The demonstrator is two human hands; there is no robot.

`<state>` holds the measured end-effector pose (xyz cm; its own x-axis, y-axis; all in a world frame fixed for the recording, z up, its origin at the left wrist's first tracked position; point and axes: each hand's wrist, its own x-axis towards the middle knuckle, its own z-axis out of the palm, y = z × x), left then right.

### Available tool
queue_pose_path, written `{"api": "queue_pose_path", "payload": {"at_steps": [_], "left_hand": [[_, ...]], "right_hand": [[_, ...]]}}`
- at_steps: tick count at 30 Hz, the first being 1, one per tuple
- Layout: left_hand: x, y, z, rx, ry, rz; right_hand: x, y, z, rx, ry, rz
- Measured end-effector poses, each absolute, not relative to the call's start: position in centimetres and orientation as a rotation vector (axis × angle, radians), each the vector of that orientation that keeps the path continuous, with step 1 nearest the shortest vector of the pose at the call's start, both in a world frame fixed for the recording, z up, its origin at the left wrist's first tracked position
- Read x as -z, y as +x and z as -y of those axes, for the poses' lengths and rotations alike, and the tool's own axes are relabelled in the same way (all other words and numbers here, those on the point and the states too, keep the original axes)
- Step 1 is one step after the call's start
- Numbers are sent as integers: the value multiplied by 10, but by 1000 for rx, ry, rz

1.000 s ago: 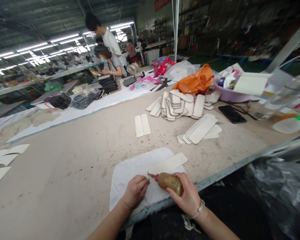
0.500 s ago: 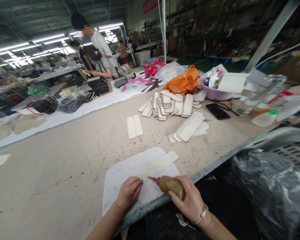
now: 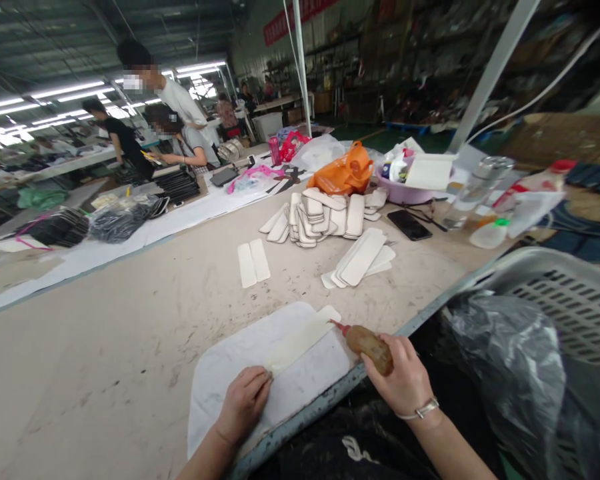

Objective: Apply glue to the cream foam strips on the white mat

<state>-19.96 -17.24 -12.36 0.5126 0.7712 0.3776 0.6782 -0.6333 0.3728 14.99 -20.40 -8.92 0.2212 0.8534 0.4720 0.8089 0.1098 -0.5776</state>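
While the left hand (image 3: 243, 403) presses its fingertips down on the near end of a long cream strip (image 3: 300, 339), the strip lies flat and cannot slide. That hand is curled, with the fingers bent onto the strip, not wrapped around anything. The right hand (image 3: 403, 380) is closed around a brown squeeze bottle (image 3: 369, 346). It holds the bottle tipped low, so the red nozzle (image 3: 339, 327) points at the far end of the strip, touching it or just beside it. Holding the bottle near its back end lets the hand squeeze and steer the tip.

The strip lies slanted on a white cloth (image 3: 240, 363), which sits at the near edge of the bench (image 3: 130, 333). The cloth probably keeps drips off the bench.

Farther out, two more cream strips (image 3: 253, 263) lie side by side. To their right is a fanned stack of strips (image 3: 360, 259), and behind that a bigger heap of the same pieces (image 3: 320, 215). They are within reach of the hands. A black phone (image 3: 413, 225), an orange bag (image 3: 344, 173) and a purple bowl (image 3: 405, 193) sit at the far side. A grey basket (image 3: 555, 293) lined with a plastic bag stands at the right, beside the bench edge. Other people work at another bench well apart.
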Motion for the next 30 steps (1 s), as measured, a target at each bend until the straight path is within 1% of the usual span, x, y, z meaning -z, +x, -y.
{"api": "queue_pose_path", "payload": {"at_steps": [3,8,11,14,18,21,25,30], "left_hand": [[123,-199,172,-782,2572,-1258],[125,-201,172,-787,2595,-1239],[126,-201,171,-784,2611,-1226],[126,-201,170,-782,2615,-1224],[124,-201,169,-792,2608,-1209],[119,-202,164,-700,2584,-1174],[109,-201,157,-485,2546,-1123],[103,-197,154,-360,2552,-1142]], "right_hand": [[85,139,206,-115,-1593,1573],[77,100,211,-440,-1415,1683],[77,88,209,-520,-1409,1740],[82,97,205,-460,-1487,1726],[89,130,199,-239,-1608,1604],[91,151,195,-138,-1665,1528],[91,163,189,-96,-1690,1443],[93,162,179,-119,-1687,1465]]}}
